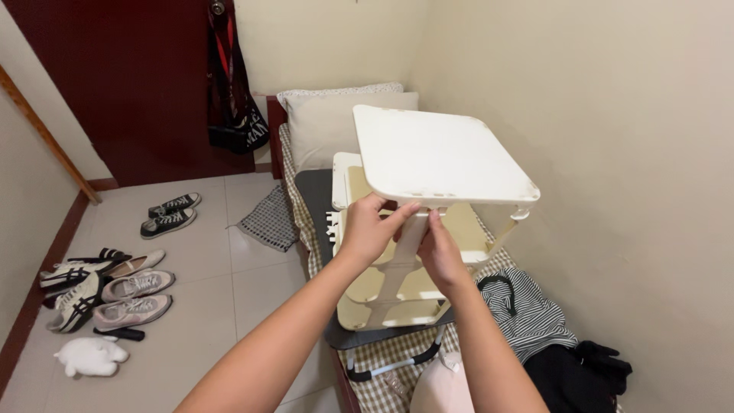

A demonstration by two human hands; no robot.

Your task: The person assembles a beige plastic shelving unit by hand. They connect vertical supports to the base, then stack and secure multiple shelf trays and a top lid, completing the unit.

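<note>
both hands are meeting under the near edge of a cream plastic tabletop [440,157], which is tilting up and away toward the wall above the bed [397,367]. the left hand [369,229] is curling its fingers around the top of the flat upright support [401,256] just below that edge, thumb pressing toward the underside; the right hand [442,256] is pinching the same joint from the other side, fingers closed on it. the support's long axis is running down and slightly left from the grip to the lower cream tray [382,306], which is resting on a dark mat [313,191] on the bed, so the tabletop is lying above and beyond both hands, with the left hand a touch nearer its edge. a pillow [329,126] is sitting behind, striped clothing [531,310] beside the tray, and sneakers [134,294] are lying well apart on the tiled floor [214,260].
</note>
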